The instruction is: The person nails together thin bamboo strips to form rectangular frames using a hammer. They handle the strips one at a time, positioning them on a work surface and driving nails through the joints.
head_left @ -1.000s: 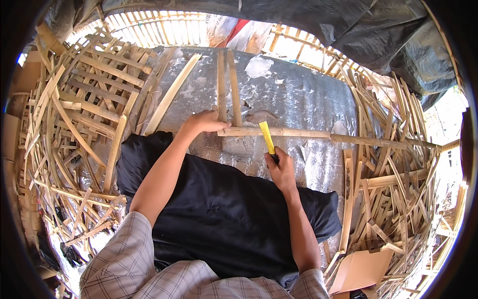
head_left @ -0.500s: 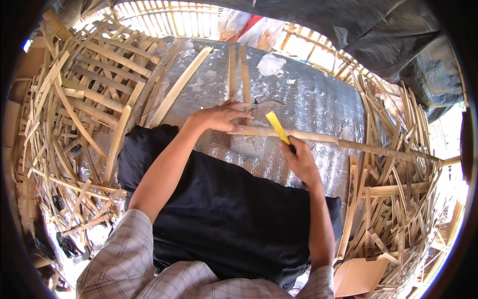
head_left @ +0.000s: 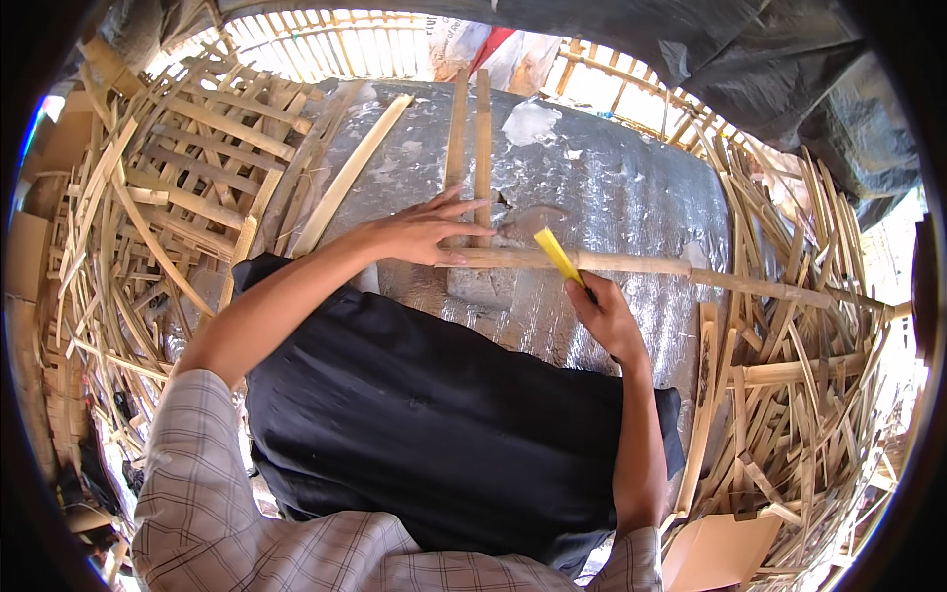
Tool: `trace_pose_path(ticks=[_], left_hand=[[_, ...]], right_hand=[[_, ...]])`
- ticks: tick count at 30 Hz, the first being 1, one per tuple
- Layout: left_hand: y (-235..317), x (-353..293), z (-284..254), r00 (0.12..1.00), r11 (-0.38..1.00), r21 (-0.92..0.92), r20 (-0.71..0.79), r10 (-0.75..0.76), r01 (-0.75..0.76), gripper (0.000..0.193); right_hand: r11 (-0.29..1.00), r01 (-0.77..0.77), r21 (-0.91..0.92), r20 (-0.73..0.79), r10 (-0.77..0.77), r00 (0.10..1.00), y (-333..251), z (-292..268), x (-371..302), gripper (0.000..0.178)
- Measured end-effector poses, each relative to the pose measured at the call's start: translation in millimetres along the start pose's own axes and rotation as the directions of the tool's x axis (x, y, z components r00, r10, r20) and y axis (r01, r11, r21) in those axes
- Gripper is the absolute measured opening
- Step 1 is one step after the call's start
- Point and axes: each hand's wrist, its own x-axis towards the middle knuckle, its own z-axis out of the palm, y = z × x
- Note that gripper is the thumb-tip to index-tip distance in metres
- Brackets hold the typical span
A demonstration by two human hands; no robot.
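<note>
My right hand (head_left: pixel 604 314) is closed around a hammer (head_left: pixel 557 253) with a yellow handle, a black grip and a curved grey metal head. The head rests just above a long bamboo piece (head_left: pixel 621 264) lying crosswise in front of me. My left hand (head_left: pixel 424 232) lies flat with its fingers spread, touching the left end of that bamboo. Its fingers reach over the lower ends of two bamboo strips (head_left: pixel 456 133) that point away from me. Below the crosswise piece a greyish block (head_left: pixel 483 286) shows, partly hidden.
Black cloth (head_left: pixel 434 414) covers my lap. A silvery sheet (head_left: pixel 631 178) spreads over the ground, with a loose bamboo strip (head_left: pixel 353 178) at left. A bamboo lattice (head_left: pixel 212 148) stands left, a heap of strips (head_left: pixel 789 395) right. Cardboard (head_left: pixel 715 553) lies lower right; dark plastic sheeting (head_left: pixel 769 79) hangs above.
My left hand has shifted slightly left, its fingers spread wider and its elbow farther out. My right hand and the hammer have moved slightly right and down.
</note>
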Motion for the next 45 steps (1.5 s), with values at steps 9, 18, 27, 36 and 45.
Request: trace_pose_path(ticks=[9, 18, 27, 36, 45], left_hand=[[2.0, -0.8, 1.0, 0.995, 0.994, 0.054, 0.027, -0.1, 0.098, 0.071], [-11.0, 7.8, 1.6, 0.996, 0.995, 0.078, 0.062, -0.062, 0.058, 0.069], [-9.6, 11.1, 1.7, 0.998, 0.998, 0.059, 0.046, -0.041, 0.038, 0.064], [0.0, 12.1, -5.2, 0.997, 0.997, 0.056, 0.052, -0.051, 0.048, 0.067], [-5.4, 14.9, 2.5, 0.997, 0.997, 0.062, 0.05, -0.05, 0.047, 0.065]], right_hand=[[0.994, 0.021, -0.103, 0.041, -0.017, 0.999, -14.5, 7.4, -0.6, 0.032], [0.992, -0.063, -0.112, 0.068, 0.071, 0.995, -15.1, 16.2, 2.8, 0.029], [0.98, -0.047, -0.194, -0.042, 0.04, 0.998, -25.1, 13.8, 7.4, 0.025], [0.995, -0.096, -0.023, -0.143, 0.092, 0.985, -11.1, 16.4, 12.9, 0.027], [0.979, -0.125, 0.16, -0.183, 0.154, 0.971, -10.9, 20.6, 3.0, 0.034]])
